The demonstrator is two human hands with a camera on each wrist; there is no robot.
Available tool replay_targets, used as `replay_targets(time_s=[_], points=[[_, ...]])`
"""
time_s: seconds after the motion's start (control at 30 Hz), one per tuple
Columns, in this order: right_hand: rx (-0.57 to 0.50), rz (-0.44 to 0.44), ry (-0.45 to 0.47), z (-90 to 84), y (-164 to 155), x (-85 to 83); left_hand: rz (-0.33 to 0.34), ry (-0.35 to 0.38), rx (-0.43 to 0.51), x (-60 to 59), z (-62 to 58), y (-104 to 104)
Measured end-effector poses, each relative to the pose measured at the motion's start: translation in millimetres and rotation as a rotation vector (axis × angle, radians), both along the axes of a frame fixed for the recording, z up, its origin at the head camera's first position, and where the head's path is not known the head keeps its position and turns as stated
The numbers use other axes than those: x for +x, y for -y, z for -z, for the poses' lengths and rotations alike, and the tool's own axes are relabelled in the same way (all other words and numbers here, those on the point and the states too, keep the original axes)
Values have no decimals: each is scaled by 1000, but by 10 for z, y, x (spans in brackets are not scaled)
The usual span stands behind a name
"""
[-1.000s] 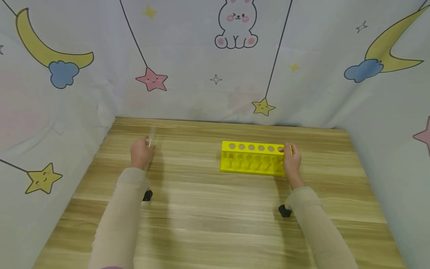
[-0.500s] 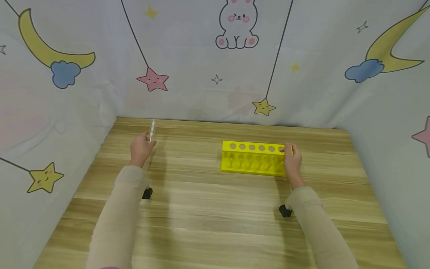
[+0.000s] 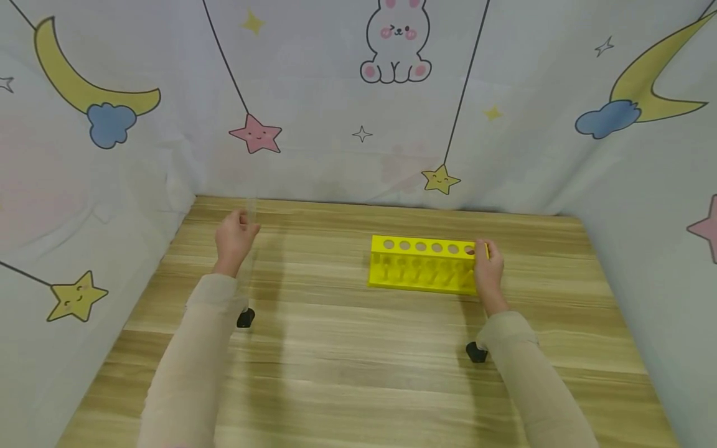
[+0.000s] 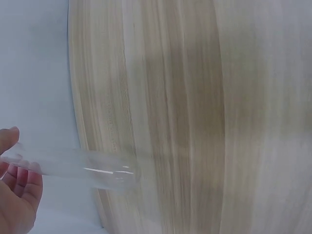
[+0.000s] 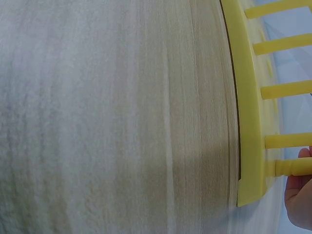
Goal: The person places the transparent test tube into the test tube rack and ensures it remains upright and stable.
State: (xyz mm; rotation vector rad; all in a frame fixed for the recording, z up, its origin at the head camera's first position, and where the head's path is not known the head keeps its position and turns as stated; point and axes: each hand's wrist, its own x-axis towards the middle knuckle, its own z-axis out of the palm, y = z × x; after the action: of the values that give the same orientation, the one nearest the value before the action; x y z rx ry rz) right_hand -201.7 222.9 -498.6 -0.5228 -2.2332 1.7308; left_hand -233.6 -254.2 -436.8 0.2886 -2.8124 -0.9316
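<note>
My left hand pinches a clear test tube between thumb and fingers, at the left of the table in the head view. In the left wrist view the tube points away from the fingers, its rounded end over the wood. To the right stands a yellow test tube rack with a row of round holes along its top. My right hand grips the rack's right end. The right wrist view shows the rack's base and pegs, with part of the right hand by the end peg.
The wood-grain table runs back to a white printed cloth, which also hangs at both sides. A black wrist piece sits below the left cuff, another black piece by the right cuff.
My left hand has moved a little away from me with the test tube, its thumb and fingers now spread more around it. The right hand and the rack have stayed in place.
</note>
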Motion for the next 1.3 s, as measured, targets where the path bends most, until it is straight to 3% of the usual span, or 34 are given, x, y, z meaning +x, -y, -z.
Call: replay_targets(time_s=[0.37,0.77,1.3], points=[[5,4,5,2,3,7,-37,-28,56,6,-36,-20],[15,-6,24,-21,7,34,-98,-123,158,6,-51,-106],[14,2,15,-29,2,27,-58,-191,148,43,-91,-177]])
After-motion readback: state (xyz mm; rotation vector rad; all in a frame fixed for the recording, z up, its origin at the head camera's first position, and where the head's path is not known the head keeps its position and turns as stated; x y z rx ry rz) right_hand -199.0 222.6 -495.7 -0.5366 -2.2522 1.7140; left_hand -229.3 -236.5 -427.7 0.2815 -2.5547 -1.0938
